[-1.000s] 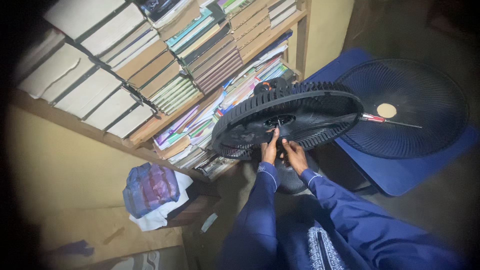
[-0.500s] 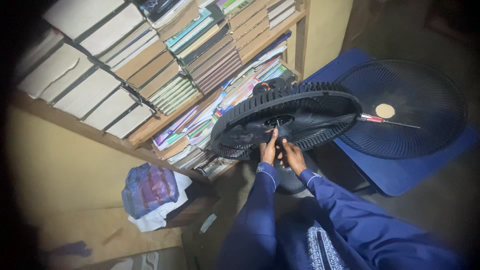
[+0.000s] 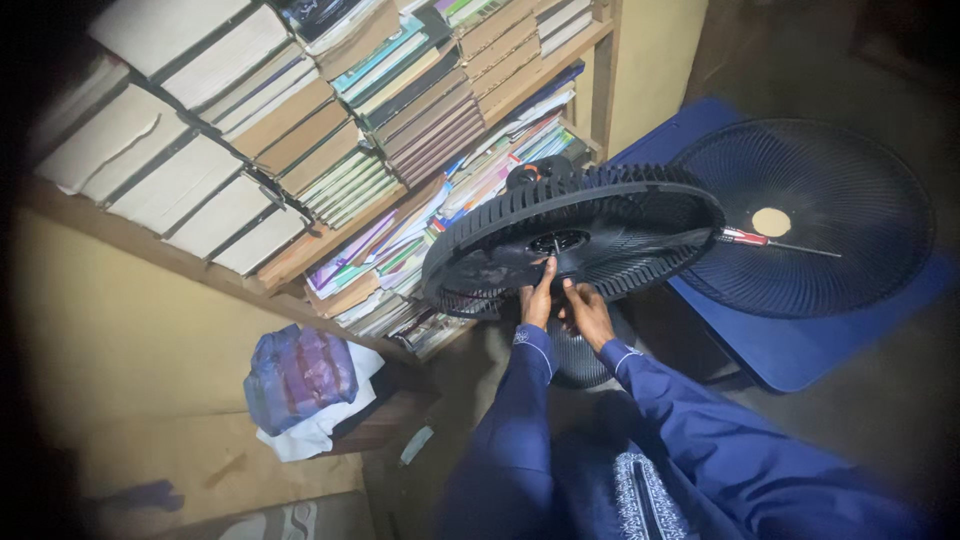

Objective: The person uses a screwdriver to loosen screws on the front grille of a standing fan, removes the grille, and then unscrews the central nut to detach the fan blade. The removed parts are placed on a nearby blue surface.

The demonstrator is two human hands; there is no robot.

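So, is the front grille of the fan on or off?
Off. The front grille lies apart on the blue surface, a screwdriver resting on it. Both hands work at the open fan.

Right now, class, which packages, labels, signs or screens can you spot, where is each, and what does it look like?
Plastic bag: lower left, below the bookshelf on white cloth; bulging, blue and purple.
Round label: centre of the loose fan grille at right; pale tan disc.
No signs or screens.

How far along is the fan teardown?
Done: front grille is off, lying on the blue surface with a screwdriver across it. In hand: left hand and right hand work at the hub inside the rear guard. Left: blades and rear guard remain mounted.
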